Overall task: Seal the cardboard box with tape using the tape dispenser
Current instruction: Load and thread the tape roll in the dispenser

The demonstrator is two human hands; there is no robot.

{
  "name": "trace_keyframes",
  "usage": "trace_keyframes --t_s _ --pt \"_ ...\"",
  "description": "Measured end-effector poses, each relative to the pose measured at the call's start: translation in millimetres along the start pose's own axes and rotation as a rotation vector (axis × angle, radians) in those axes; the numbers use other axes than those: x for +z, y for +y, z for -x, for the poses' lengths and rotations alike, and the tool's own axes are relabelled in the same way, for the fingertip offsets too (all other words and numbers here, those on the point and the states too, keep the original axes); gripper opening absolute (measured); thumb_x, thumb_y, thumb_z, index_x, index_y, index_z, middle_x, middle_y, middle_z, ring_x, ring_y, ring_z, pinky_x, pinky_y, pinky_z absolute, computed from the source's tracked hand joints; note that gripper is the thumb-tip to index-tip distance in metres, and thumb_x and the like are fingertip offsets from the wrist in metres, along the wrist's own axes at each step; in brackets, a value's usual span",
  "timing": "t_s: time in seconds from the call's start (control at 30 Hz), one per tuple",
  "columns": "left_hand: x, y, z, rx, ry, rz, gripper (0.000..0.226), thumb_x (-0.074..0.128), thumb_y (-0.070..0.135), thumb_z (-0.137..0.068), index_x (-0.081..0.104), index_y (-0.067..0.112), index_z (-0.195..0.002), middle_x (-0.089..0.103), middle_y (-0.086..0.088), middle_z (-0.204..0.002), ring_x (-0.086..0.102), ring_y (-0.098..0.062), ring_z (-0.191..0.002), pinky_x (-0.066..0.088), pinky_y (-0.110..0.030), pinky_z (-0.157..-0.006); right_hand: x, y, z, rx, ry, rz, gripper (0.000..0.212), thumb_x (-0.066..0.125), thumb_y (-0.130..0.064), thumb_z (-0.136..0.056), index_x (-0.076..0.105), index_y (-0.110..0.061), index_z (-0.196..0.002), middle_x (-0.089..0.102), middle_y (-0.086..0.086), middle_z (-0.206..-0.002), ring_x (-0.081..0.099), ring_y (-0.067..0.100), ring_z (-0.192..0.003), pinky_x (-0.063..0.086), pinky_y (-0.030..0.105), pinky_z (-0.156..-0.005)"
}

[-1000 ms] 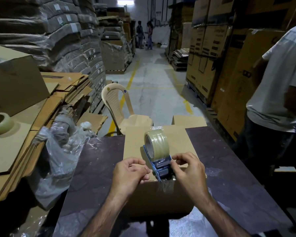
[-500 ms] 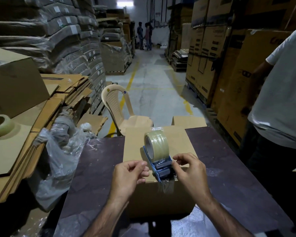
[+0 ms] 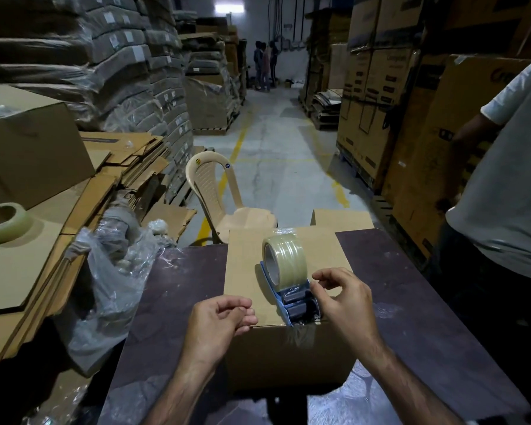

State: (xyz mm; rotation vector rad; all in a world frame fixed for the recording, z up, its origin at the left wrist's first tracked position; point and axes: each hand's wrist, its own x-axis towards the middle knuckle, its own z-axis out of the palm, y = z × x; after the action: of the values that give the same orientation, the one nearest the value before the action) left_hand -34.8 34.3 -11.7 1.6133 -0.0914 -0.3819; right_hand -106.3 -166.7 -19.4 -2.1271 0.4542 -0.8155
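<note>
On the bench (image 3: 411, 302) the cardboard box (image 3: 246, 271) sits closed, the tape dispenser (image 3: 295, 299) resting on its top at the near edge and a tape tail (image 3: 301, 335) stuck down the front: sealing seems barely begun. Next the right hand (image 3: 347, 299), curled beside the dispenser with its grip unclear, should draw it along the seam; the left hand (image 3: 218, 323) is curled and empty. Print on the cartons (image 3: 380, 75) is unreadable.

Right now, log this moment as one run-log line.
tape dispenser: on cardboard box, near edge | left hand: curled, empty | right hand: at dispenser, grip unclear
</note>
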Motion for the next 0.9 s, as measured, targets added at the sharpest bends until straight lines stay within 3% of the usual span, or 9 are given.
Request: trace_keyframes --t_s 0.23,0.37,0.43,0.57,0.73,0.9 --pt "1 -1 4 0.016 -0.024 -0.003 0.004 0.069 0.004 -0.083 0.071 0.001 -0.085 0.074 -0.015 -0.072 0.071 -0.016 -0.063 0.056 -0.018 -0.055 -3 -2 5 0.01 0.014 -0.039 0.012 0.073 -0.013 -0.08 0.068 -0.022 -0.087 0.064 -0.014 -0.082 0.061 0.004 -0.081 0.057 0.039 -0.07" --pt "1 0 7 0.07 0.006 -0.065 0.023 0.078 0.022 -0.071 0.07 0.0 -0.073 0.07 -0.013 -0.06 0.062 -0.012 -0.051 0.049 -0.018 -0.048 -3 -4 6 0.007 0.016 -0.053 0.012 0.073 -0.015 -0.08 0.068 -0.023 -0.088 0.065 -0.014 -0.084 0.062 0.005 -0.083 0.058 0.041 -0.067" --pt "-1 -1 7 0.092 0.059 -0.068 0.028 0.074 0.032 -0.072 0.071 0.004 -0.072 0.071 -0.009 -0.061 0.065 -0.011 -0.053 0.049 -0.019 -0.049 -3 -5 6 0.007 0.02 -0.047 0.013 0.072 -0.015 -0.081 0.067 -0.024 -0.088 0.064 -0.015 -0.084 0.062 0.004 -0.083 0.058 0.039 -0.069" --pt "-11 -3 4 0.114 0.094 -0.102 0.014 0.062 0.013 -0.091 0.074 0.015 -0.084 0.075 -0.003 -0.073 0.073 -0.012 -0.07 0.055 -0.017 -0.057 -3 -6 5 0.003 0.035 -0.037 0.014 0.073 -0.015 -0.08 0.066 -0.025 -0.086 0.064 -0.015 -0.082 0.061 0.001 -0.08 0.057 0.035 -0.069" --pt "-39 -6 -5 0.152 0.186 -0.183 0.011 0.072 0.002 -0.081 0.075 0.011 -0.078 0.073 -0.006 -0.066 0.067 -0.007 -0.057 0.05 -0.013 -0.051 -3 -6 4 0.007 0.042 -0.032 0.013 0.073 -0.015 -0.08 0.066 -0.025 -0.086 0.063 -0.016 -0.081 0.06 0.0 -0.08 0.057 0.033 -0.068" --pt "-77 -20 -21 0.201 0.339 -0.306 0.02 0.076 0.006 -0.078 0.073 0.025 -0.072 0.073 0.002 -0.073 0.067 -0.018 -0.075 0.052 -0.025 -0.069 -3 -6 5 0.022 0.034 -0.019 0.011 0.072 -0.015 -0.081 0.068 -0.022 -0.089 0.063 -0.017 -0.082 0.06 0.001 -0.081 0.058 0.032 -0.069"
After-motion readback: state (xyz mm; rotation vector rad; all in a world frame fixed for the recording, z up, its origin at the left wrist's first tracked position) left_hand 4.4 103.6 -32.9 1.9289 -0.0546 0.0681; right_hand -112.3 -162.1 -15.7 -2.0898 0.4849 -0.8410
